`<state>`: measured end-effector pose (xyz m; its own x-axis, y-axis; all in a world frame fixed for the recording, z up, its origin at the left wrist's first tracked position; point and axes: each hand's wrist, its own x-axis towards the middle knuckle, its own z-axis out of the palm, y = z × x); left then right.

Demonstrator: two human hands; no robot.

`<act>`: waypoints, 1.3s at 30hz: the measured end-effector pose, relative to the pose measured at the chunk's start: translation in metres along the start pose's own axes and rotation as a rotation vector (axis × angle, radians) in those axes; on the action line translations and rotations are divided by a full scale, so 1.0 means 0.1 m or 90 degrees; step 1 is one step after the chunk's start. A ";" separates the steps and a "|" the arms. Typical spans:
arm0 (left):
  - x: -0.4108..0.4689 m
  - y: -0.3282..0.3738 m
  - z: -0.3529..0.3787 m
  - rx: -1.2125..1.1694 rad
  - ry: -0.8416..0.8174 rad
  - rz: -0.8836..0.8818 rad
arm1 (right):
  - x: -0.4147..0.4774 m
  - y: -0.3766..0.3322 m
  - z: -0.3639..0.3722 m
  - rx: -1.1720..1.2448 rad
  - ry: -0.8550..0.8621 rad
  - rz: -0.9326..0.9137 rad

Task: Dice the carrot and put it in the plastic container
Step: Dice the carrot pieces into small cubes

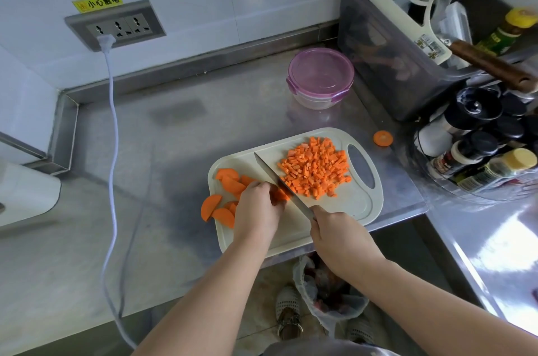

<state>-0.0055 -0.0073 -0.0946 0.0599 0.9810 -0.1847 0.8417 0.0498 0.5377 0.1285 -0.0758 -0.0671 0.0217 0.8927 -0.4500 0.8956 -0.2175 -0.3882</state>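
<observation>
Two bare hands work over a pale cutting board [359, 205] that lies on a steel counter [174, 137]. The left hand [256, 207] has its fingers curled down together, pressing on a piece of carrot [281, 195] near the middle of the board. The right hand [340, 236] is wrapped tight round the handle of a knife [278, 176], whose blade runs slantwise across the board and sits right against the left fingertips and the held piece. To the right of the blade lies a heap of diced carrot [316, 169]. To the left lie several half-round carrot slices [230, 184], and one of them [210, 206] hangs over the board's edge. A single round slice [383, 138] rests on the counter just beyond the board's handle hole. The plastic container [320, 79], with its purple lid on, stands farther back on the counter, well apart from the board and beside a grey bin [378, 64].
</observation>
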 end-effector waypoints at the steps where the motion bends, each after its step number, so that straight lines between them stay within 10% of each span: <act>1: 0.00 0.00 0.00 0.000 0.000 0.000 | 0.00 0.00 0.00 -0.003 -0.001 0.001; 39: -0.05 -0.05 0.01 -0.112 0.008 0.011 | 0.10 0.07 -0.16 0.077 0.003 0.030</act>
<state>-0.0093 -0.0123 -0.0967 0.0663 0.9841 -0.1645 0.7340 0.0636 0.6762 0.1419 -0.0621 -0.0607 0.0653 0.8819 -0.4669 0.8334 -0.3055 -0.4605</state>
